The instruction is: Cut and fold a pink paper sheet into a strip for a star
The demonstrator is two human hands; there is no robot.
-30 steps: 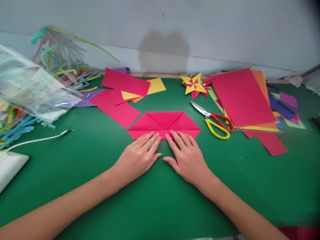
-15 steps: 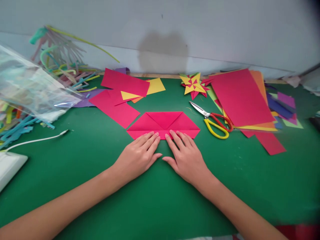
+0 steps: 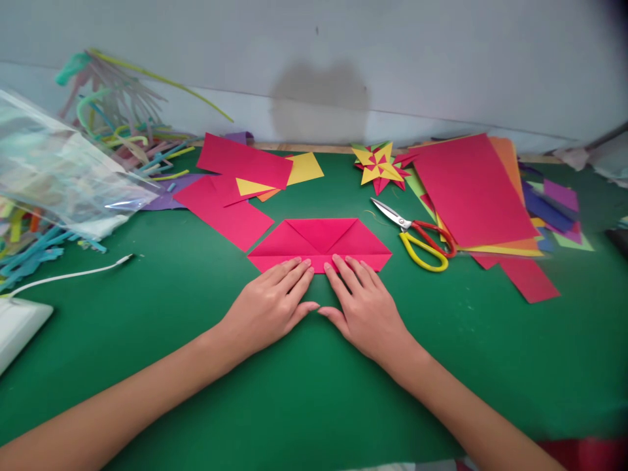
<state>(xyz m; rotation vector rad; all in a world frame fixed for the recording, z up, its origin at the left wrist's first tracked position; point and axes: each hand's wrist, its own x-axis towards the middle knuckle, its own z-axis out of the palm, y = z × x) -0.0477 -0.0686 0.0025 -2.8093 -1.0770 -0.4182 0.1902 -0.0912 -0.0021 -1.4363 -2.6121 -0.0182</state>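
A folded sheet of red paper point(image 3: 321, 237) lies flat in the middle of the green table point(image 3: 314, 392), six-sided, with creases meeting in a V and a narrow strip along its near edge. On the left part of that strip rest the fingertips of my left hand point(image 3: 275, 301), palm down and thumb out to the side. My right hand point(image 3: 366, 304) mirrors it, fingers lying flat on the strip's right part. The two thumbs point at each other, nearly touching. Neither hand grips anything.
Scissors point(image 3: 415, 235) with red and yellow handles lie to the right. Behind them are a yellow-red paper star point(image 3: 380, 167) and a stack of red sheets point(image 3: 475, 190). Loose red paper point(image 3: 245, 160), pipe cleaners point(image 3: 122, 124), a plastic bag point(image 3: 63, 170) and a white cable point(image 3: 73, 276) are left.
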